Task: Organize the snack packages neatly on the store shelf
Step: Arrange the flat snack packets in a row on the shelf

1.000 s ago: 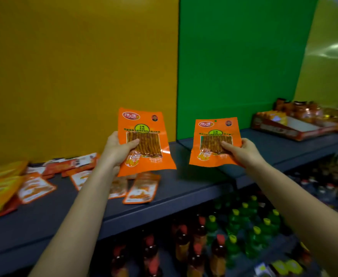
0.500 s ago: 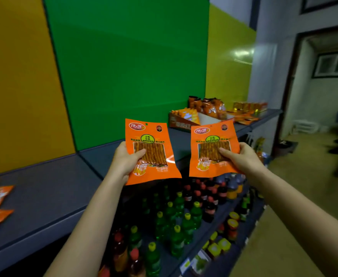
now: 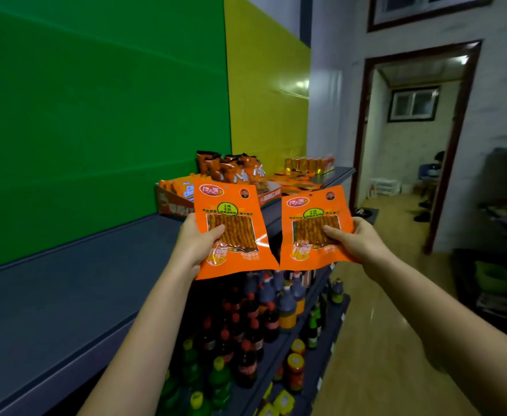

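Snack packages, two, identical: flat orange plastic pouches, glossy, with sealed edges and a clear window that shows a row of thin reddish-brown sticks. Both are held in the air in front of the shelf edge, faces toward the person, side by side with their lower inner corners nearly touching.

Left package point(image 3: 231, 229): held by the left hand point(image 3: 193, 241), thumb pressed on the front over the window, fingers hidden behind; a pinch at the pouch's left edge. The pouch stands nearly upright and bows slightly, as thin film does when gripped at one side.

Right package point(image 3: 315, 228): held the same way by the right hand point(image 3: 354, 240), thumb on the front at the right edge, fingers behind. It tilts a little clockwise.

Judged purpose of the hold: an edge grip keeps the printed faces readable and the pouches flat, ready to be set down the same way up.

Shelf point(image 3: 75, 298): dark grey, smooth, matt top, bare along its near stretch, backed by a green panel.

Cardboard tray point(image 3: 171, 204): open-topped, further along the same shelf, holding upright orange and brown bags; loose orange packets lie beyond it.

Bottles point(image 3: 264, 310): dark glass or plastic, red and green caps, ranked on lower shelves below the hands.
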Tool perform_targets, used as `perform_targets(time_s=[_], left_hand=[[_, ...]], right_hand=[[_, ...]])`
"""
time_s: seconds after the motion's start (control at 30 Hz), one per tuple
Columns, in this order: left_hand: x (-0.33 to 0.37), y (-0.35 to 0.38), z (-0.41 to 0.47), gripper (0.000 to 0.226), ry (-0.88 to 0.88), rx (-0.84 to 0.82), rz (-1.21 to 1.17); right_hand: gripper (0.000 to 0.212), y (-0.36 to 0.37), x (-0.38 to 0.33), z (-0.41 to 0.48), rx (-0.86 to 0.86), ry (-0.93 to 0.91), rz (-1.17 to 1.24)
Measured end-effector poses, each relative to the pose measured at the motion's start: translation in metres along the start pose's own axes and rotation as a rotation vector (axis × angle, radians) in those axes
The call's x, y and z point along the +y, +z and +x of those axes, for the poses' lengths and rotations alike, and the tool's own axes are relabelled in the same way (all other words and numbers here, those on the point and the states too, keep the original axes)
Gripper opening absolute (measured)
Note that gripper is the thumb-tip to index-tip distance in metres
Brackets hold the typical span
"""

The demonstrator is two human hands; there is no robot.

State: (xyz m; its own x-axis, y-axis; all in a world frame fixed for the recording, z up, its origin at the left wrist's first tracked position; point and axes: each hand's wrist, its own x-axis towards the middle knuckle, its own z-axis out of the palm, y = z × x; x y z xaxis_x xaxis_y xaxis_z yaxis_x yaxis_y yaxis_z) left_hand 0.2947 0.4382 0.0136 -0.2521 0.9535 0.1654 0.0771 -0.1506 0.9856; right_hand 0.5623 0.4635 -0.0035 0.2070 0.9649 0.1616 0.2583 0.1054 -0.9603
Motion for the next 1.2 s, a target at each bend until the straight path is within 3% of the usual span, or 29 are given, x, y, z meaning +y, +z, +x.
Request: perform_targets(time_s=[0.33,0.8,1.2], left_hand=[[-0.004,0.119,0.115,0.036,0.063,-0.051,0.066],[-0.028,0.296,0.239,0.043,0.029,0.008,0.087],[-0.051,0.421,0.342,0.035,0.068,0.21,0.059]], right_hand=[[0.035,-0.048,0.038,0.144,0.05,0.052,0.04],[0.046,-0.133,0.094,0.363,-0.071,0.016,-0.058],[0.051,-0.185,0.125,0.534,-0.138,-0.017,0.046]])
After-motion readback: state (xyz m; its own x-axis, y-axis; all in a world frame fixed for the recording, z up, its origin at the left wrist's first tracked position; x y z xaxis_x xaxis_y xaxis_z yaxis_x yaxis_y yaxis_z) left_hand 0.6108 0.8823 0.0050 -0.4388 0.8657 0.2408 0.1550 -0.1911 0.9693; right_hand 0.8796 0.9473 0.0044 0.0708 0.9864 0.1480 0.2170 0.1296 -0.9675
